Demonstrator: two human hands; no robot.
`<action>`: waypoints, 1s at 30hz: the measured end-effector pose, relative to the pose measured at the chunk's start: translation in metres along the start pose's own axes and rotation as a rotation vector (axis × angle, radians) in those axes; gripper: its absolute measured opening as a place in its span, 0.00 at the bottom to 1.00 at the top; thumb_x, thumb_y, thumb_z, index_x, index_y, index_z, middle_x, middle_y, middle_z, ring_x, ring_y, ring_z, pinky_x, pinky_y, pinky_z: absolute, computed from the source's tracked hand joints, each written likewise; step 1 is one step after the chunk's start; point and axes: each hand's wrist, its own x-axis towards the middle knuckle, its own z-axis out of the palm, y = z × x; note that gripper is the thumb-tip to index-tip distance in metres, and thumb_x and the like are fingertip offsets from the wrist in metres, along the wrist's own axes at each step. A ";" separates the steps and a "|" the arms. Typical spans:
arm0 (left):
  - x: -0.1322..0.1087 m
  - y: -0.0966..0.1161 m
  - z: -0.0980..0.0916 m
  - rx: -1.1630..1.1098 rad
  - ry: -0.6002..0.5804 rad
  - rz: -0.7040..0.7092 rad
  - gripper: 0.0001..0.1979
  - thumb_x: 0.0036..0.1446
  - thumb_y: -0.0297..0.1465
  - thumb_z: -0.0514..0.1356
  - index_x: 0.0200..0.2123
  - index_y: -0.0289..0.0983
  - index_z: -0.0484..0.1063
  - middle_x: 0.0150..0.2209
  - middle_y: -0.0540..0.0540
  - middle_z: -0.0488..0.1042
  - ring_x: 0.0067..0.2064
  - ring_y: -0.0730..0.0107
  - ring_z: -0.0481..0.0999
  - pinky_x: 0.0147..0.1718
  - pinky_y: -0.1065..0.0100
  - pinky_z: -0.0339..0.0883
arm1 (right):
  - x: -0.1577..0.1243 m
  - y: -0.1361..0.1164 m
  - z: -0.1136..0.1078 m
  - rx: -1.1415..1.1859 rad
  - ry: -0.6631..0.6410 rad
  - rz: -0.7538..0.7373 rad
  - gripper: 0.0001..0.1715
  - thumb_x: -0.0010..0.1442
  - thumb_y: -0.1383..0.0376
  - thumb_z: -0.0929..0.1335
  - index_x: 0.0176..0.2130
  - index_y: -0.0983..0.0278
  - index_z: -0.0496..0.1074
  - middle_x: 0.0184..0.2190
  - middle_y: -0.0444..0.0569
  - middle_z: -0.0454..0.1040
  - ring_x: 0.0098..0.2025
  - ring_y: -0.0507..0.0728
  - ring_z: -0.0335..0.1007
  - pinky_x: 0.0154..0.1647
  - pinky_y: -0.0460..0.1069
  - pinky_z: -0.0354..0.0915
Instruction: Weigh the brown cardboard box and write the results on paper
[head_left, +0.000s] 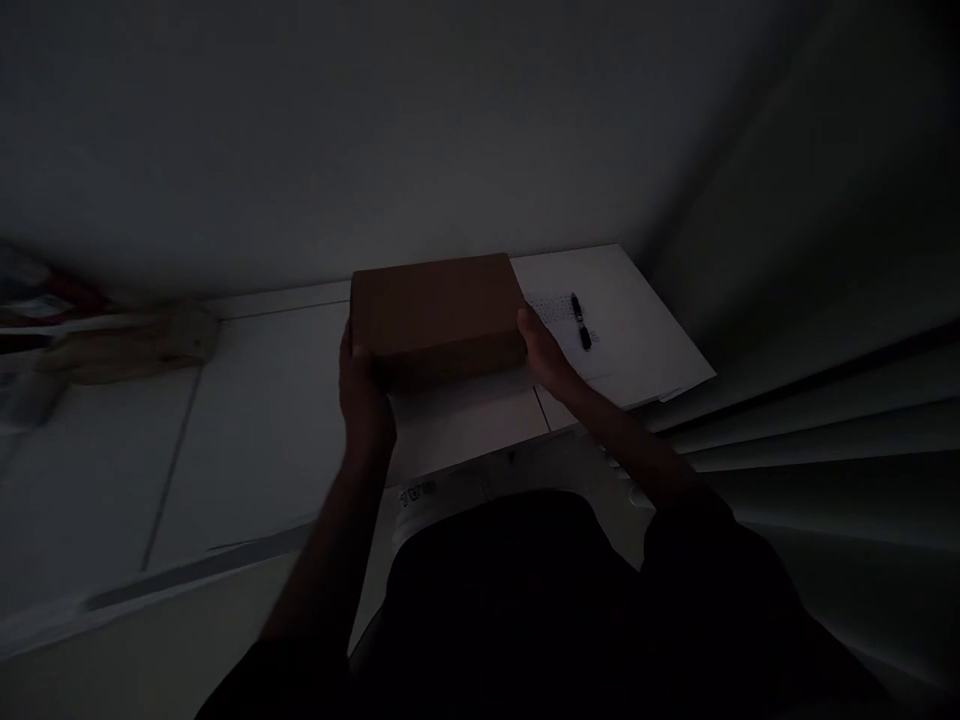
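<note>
Two bare hands grip a plain brown rectangular cardboard box [439, 315] in dim light
Left hand [362, 390] and right hand [546, 352] clasp its opposite short ends, fingers curled closed; the box lies flat on a white countertop [262, 420], long axis left to right, beside a white printed sheet [630, 320]

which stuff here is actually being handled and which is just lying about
In hand: brown cardboard box, gripped at its ends by the left hand and right hand.

Lying about: white sheet with print, blurred clutter at far left, white counter.
</note>
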 end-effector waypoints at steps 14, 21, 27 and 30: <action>0.002 0.006 -0.011 0.125 0.078 -0.079 0.34 0.65 0.41 0.58 0.69 0.33 0.54 0.69 0.39 0.55 0.69 0.61 0.57 0.67 0.56 0.51 | 0.004 0.003 -0.012 -0.009 -0.009 -0.023 0.53 0.60 0.30 0.55 0.68 0.61 0.55 0.70 0.52 0.52 0.72 0.61 0.46 0.72 0.59 0.48; -0.003 0.042 -0.018 0.244 0.062 0.612 0.17 0.66 0.34 0.56 0.55 0.36 0.71 0.50 0.39 0.71 0.52 0.60 0.73 0.48 0.58 0.68 | 0.000 -0.029 -0.030 -0.027 0.231 -0.343 0.33 0.70 0.41 0.55 0.56 0.60 0.69 0.57 0.51 0.69 0.62 0.57 0.64 0.66 0.56 0.59; -0.018 0.084 0.006 0.253 -0.791 0.819 0.12 0.63 0.24 0.53 0.48 0.37 0.70 0.39 0.44 0.75 0.41 0.66 0.75 0.37 0.65 0.71 | -0.016 -0.070 -0.014 0.032 -0.135 -0.542 0.24 0.75 0.59 0.55 0.43 0.62 0.76 0.43 0.48 0.77 0.50 0.52 0.73 0.56 0.51 0.67; -0.029 0.084 0.022 0.129 -1.240 0.607 0.14 0.67 0.31 0.55 0.54 0.43 0.66 0.41 0.46 0.78 0.41 0.63 0.77 0.38 0.60 0.73 | -0.019 -0.069 -0.001 0.127 -0.529 -0.532 0.20 0.74 0.62 0.57 0.45 0.65 0.75 0.46 0.50 0.77 0.50 0.51 0.73 0.54 0.48 0.68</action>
